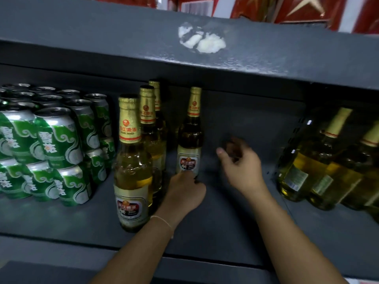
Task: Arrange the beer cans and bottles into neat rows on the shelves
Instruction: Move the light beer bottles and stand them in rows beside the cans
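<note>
A row of three gold-foiled beer bottles (132, 165) runs front to back on the grey shelf (225, 228). To their right a single bottle (190, 140) stands upright farther back. My left hand (185, 191) grips that bottle at its base, fingers round the lower label. My right hand (240, 162) hovers to the right of it, blurred, fingers loosely curled and holding nothing. Green cans (55, 138) are stacked two high at the left.
More bottles (320, 165) with yellow liquid lean at the right end of the shelf. The upper shelf's thick grey edge (266, 58) hangs low over the bottle tops. Red cartons (297, 9) stand on the shelf above.
</note>
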Tool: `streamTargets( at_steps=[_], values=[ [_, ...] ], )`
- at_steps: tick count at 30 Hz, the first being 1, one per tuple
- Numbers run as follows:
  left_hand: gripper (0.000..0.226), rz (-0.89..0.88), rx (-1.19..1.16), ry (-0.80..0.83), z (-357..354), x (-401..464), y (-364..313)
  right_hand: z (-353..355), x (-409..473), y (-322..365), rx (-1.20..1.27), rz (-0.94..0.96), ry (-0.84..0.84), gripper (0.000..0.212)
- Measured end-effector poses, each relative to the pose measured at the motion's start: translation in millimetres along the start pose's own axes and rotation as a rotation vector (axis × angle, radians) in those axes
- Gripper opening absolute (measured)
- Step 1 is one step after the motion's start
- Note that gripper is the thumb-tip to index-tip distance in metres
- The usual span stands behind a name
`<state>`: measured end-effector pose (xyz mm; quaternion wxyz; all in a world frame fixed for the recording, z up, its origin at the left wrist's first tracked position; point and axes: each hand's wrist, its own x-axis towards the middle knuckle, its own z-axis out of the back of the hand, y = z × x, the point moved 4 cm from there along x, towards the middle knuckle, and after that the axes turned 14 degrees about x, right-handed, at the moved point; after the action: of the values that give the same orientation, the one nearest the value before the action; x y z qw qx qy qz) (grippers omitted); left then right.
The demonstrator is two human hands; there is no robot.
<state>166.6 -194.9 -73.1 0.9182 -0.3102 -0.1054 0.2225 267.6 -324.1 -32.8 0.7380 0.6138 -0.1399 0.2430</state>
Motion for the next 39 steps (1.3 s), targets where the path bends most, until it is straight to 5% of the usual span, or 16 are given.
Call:
streamTargets(
  at_steps=[2,7,11,21,30,39],
  values=[
    [0.017,-0.112,-0.114,-0.014,-1,-5,-26,33,2,10,-0.016,0.075,-0.088,0.044],
    [0.042,-0.386,-0.181,-0.084,-23,-5,-97,120,2,29,-0.057,0.209,-0.343,0.027],
    [0.045,-0.457,-0.198,-0.033,-43,0,-146,177,13,30,-0.109,0.206,-0.471,0.036],
    [0.047,-0.500,-0.171,0.007,-75,0,-201,211,72,-13,-0.349,-0.223,-0.168,0.044],
    [0.054,-0.427,-0.144,0.081,-87,1,-183,196,81,-10,-0.354,-0.169,-0.256,0.042],
    [0.060,-0.432,-0.146,0.078,-72,1,-153,165,46,20,-0.083,-0.012,-0.248,0.032]
  ],
)
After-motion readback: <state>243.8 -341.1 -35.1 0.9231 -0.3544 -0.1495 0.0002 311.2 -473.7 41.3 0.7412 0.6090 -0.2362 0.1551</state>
